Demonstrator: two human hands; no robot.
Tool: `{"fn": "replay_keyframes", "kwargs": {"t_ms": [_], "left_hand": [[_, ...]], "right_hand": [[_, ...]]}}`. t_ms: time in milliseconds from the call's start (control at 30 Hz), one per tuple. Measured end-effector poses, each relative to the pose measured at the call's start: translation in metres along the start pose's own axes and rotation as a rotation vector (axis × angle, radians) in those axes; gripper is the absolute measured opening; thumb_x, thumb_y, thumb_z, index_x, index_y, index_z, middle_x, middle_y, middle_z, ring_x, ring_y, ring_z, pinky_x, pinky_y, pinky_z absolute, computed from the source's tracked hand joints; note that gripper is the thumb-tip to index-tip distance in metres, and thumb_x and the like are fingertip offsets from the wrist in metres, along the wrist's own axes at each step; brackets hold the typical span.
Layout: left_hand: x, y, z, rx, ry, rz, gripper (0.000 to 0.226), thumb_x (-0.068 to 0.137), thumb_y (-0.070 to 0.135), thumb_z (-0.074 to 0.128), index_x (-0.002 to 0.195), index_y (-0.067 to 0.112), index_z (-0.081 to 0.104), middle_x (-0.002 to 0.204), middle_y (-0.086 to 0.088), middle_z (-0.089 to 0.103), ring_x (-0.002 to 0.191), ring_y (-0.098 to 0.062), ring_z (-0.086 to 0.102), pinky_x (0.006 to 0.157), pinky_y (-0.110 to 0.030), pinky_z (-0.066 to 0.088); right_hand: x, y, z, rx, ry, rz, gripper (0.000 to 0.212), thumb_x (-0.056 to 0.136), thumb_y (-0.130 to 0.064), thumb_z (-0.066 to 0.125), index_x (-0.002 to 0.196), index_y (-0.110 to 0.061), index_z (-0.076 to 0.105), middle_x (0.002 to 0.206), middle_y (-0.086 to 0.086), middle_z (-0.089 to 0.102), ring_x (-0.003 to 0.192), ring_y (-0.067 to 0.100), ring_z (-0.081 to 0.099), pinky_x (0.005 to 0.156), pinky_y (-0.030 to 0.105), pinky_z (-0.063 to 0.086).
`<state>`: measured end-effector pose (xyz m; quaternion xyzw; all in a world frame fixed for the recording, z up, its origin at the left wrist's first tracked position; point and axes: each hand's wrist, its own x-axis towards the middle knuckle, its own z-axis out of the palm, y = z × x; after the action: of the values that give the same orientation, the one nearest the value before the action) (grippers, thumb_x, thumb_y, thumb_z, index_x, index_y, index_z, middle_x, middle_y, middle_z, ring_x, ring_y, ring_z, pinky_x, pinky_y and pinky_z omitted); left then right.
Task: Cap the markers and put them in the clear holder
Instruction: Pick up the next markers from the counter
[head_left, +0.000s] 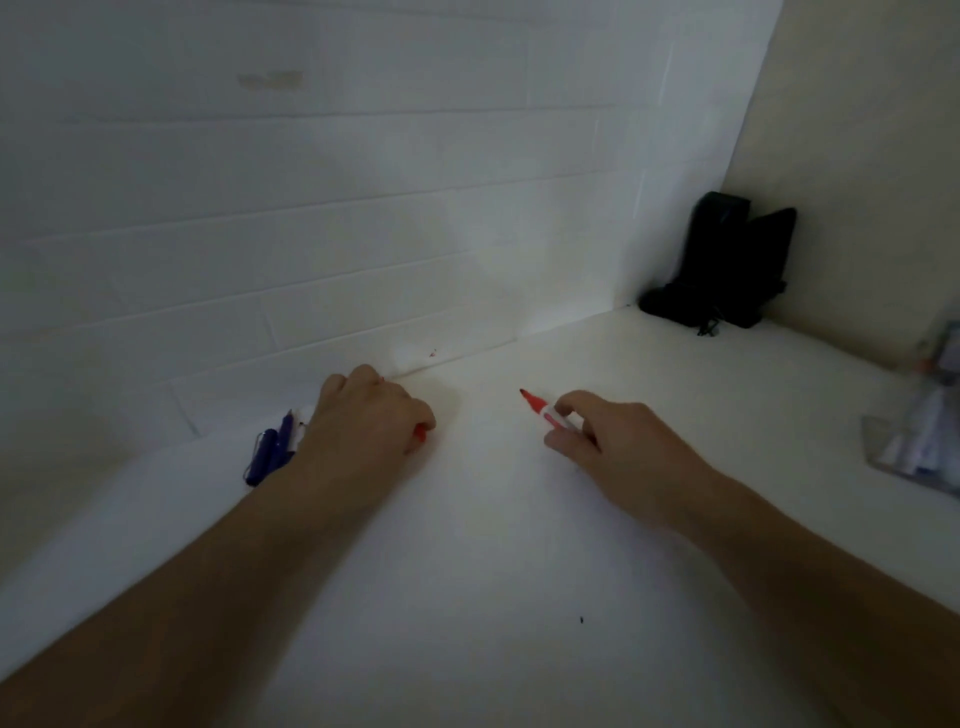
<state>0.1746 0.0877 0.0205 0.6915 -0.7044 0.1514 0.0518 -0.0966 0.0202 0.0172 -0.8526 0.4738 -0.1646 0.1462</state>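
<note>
My right hand (597, 431) grips an uncapped red marker (540, 408), its red tip pointing up and to the left. My left hand (369, 415) is closed over a small red piece (420, 434), probably the red cap, which shows at the fingertips. Just left of that hand a blue marker (270, 449) and its blue cap lie on the white table, partly hidden by my wrist. The clear holder (919, 431) stands at the right edge of the view with several markers inside.
A black object (727, 265) leans in the far right corner against the wall. The white brick-pattern wall (311, 208) runs close behind my hands. A small dark speck (581, 619) lies on the white table (493, 545) near me.
</note>
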Motion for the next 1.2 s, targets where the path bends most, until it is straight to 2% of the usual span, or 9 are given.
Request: {"fn": "replay_keyframes", "kwargs": {"t_ms": [67, 167, 267, 333, 567, 767, 1000, 1100, 1200], "left_hand": [[0.008, 0.013, -0.004, -0.228, 0.028, -0.003, 0.019, 0.097, 0.027, 0.062, 0.108, 0.038, 0.071, 0.101, 0.014, 0.070, 0.095, -0.015, 0.055, 0.083, -0.033, 0.039], [0.014, 0.036, -0.015, -0.855, 0.016, -0.123, 0.026, 0.093, 0.012, 0.067, 0.098, 0.037, 0.069, 0.098, 0.019, 0.070, 0.090, -0.002, 0.066, 0.082, -0.022, 0.049], [0.019, 0.060, -0.015, -1.080, -0.007, -0.128, 0.026, 0.090, 0.003, 0.066, 0.095, 0.029, 0.066, 0.102, 0.012, 0.070, 0.084, -0.013, 0.071, 0.071, -0.036, 0.056], [0.020, 0.072, -0.007, -1.159, 0.000, -0.178, 0.027, 0.087, 0.001, 0.069, 0.092, 0.028, 0.067, 0.097, 0.007, 0.074, 0.076, -0.009, 0.071, 0.063, -0.034, 0.053], [0.021, 0.079, 0.006, -1.011, 0.071, -0.301, 0.023, 0.081, 0.014, 0.077, 0.090, 0.034, 0.070, 0.087, 0.015, 0.076, 0.082, 0.005, 0.068, 0.074, -0.016, 0.048], [0.021, 0.083, 0.004, -0.926, 0.042, -0.249, 0.024, 0.083, 0.017, 0.078, 0.100, 0.034, 0.072, 0.084, 0.021, 0.069, 0.078, 0.017, 0.061, 0.070, 0.003, 0.040], [0.021, 0.087, 0.008, -0.772, 0.063, -0.129, 0.027, 0.083, 0.029, 0.079, 0.109, 0.034, 0.076, 0.104, 0.013, 0.071, 0.089, 0.003, 0.058, 0.078, 0.004, 0.034], [0.021, 0.090, 0.010, -0.742, 0.059, -0.096, 0.032, 0.081, 0.036, 0.080, 0.113, 0.034, 0.075, 0.105, 0.014, 0.074, 0.090, 0.006, 0.058, 0.081, 0.003, 0.034], [0.021, 0.089, 0.012, -0.804, 0.053, -0.167, 0.031, 0.076, 0.043, 0.083, 0.105, 0.039, 0.072, 0.091, 0.019, 0.074, 0.084, 0.007, 0.064, 0.081, -0.010, 0.046]], "right_hand": [[-0.010, 0.013, -0.002, 0.098, 0.106, -0.046, 0.030, 0.099, -0.049, 0.053, 0.119, -0.028, 0.060, 0.083, -0.009, 0.063, 0.068, 0.002, 0.055, 0.063, 0.025, 0.041], [-0.017, 0.025, -0.007, 0.231, 0.265, -0.067, 0.024, 0.102, -0.034, 0.055, 0.119, -0.022, 0.065, 0.091, -0.008, 0.065, 0.073, 0.005, 0.060, 0.073, 0.030, 0.049], [-0.015, 0.036, -0.007, 0.276, 0.337, -0.013, 0.024, 0.100, -0.028, 0.059, 0.122, -0.022, 0.068, 0.108, -0.008, 0.067, 0.100, 0.010, 0.060, 0.087, 0.022, 0.040], [-0.012, 0.040, -0.003, 0.261, 0.313, -0.009, 0.025, 0.098, -0.033, 0.062, 0.121, -0.024, 0.071, 0.113, -0.007, 0.068, 0.106, 0.009, 0.059, 0.092, 0.020, 0.039], [-0.007, 0.032, 0.003, 0.162, 0.331, -0.092, 0.017, 0.091, -0.042, 0.070, 0.100, -0.030, 0.078, 0.081, -0.013, 0.063, 0.081, 0.007, 0.058, 0.073, 0.022, 0.046], [-0.002, 0.032, 0.009, 0.113, 0.329, -0.138, 0.020, 0.090, -0.048, 0.067, 0.101, -0.034, 0.077, 0.083, -0.008, 0.067, 0.080, 0.008, 0.058, 0.074, 0.033, 0.051], [0.006, 0.044, 0.020, 0.091, 0.272, -0.115, 0.034, 0.088, -0.066, 0.048, 0.093, -0.042, 0.071, 0.081, -0.011, 0.065, 0.079, 0.009, 0.057, 0.073, 0.037, 0.052], [0.004, 0.039, 0.019, 0.108, 0.288, -0.112, 0.035, 0.087, -0.063, 0.053, 0.097, -0.037, 0.074, 0.082, -0.010, 0.064, 0.077, 0.007, 0.058, 0.072, 0.035, 0.052], [0.000, 0.032, 0.016, 0.162, 0.303, -0.136, 0.029, 0.087, -0.049, 0.070, 0.111, -0.032, 0.073, 0.089, -0.011, 0.065, 0.080, 0.004, 0.059, 0.074, 0.020, 0.048]]}}
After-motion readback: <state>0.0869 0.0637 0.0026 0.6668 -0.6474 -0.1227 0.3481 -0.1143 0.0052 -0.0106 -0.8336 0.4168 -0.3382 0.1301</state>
